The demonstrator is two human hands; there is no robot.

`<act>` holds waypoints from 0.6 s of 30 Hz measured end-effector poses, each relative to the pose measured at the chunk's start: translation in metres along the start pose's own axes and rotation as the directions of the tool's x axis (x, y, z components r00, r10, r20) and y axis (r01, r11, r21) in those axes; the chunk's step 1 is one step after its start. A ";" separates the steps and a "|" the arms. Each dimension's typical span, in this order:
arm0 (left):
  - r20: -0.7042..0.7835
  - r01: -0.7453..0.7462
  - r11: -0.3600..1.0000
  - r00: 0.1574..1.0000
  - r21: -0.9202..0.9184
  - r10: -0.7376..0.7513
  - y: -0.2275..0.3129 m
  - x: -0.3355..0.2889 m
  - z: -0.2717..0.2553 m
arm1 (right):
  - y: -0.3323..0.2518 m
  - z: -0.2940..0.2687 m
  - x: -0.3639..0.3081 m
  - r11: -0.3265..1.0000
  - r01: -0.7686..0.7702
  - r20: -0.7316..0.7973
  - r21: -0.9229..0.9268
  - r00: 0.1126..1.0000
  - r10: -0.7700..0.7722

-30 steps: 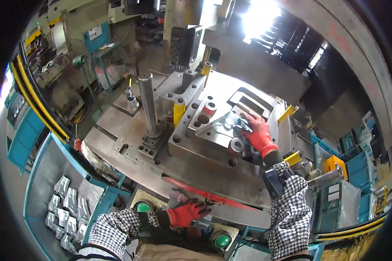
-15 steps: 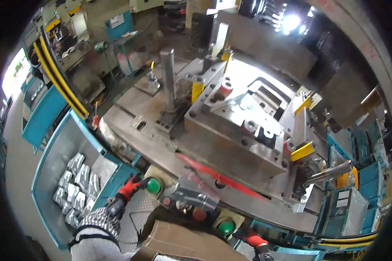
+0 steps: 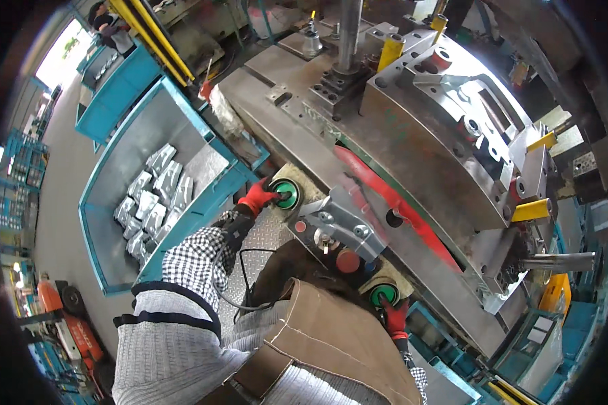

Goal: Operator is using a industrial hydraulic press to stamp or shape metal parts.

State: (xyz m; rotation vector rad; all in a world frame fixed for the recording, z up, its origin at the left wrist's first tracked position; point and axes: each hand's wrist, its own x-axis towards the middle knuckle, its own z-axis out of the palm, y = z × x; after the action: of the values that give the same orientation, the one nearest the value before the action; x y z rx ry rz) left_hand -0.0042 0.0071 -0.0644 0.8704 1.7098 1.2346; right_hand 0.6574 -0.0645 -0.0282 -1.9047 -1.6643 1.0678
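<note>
My left hand [image 3: 258,197], in a red glove with dark fingertips, reaches onto the left green push button [image 3: 285,194], fingers stretched over its face. My right hand [image 3: 394,317], gloved alike, has its fingertips on the right green push button [image 3: 384,295]. Neither hand holds anything. Between the buttons, a grey formed metal piece [image 3: 348,221] lies over the control panel, beside a red round button [image 3: 348,261]. Beyond stands a heavy steel press die [image 3: 425,145]; a shiny metal part [image 3: 476,111] rests on top of it, partly lost in glare.
A blue-rimmed bin [image 3: 91,233] at the left holds several stamped metal parts [image 3: 157,192]. A red bar [image 3: 398,202] runs along the die's front. Yellow-and-black guard posts [image 3: 154,40] stand far left. An orange forklift [image 3: 67,331] is at lower left. Another person [image 3: 108,27] stands far back.
My view has swung, so the press sits further right and up. Both hands have moved from beside the green buttons onto them.
</note>
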 end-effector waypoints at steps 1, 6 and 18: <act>-0.041 -0.046 0.998 0.998 0.035 0.048 -0.009 -0.003 -0.012 | -0.004 0.001 0.004 0.998 0.063 0.009 0.022 0.998 -0.063; -0.007 0.204 0.975 0.979 0.093 -0.204 0.004 -0.007 -0.009 | 0.003 -0.001 0.011 0.995 -0.065 0.039 0.070 0.997 0.063; -0.046 0.062 0.997 0.997 0.054 -0.060 0.002 -0.011 -0.016 | 0.010 0.000 0.020 0.986 0.075 0.082 0.150 0.993 -0.088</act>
State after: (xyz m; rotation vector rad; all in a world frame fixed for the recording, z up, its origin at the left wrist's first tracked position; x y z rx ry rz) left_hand -0.0137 -0.0080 -0.0570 0.8222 1.8004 1.1791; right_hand 0.6638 -0.0472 -0.0415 -1.7051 -1.6469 1.2212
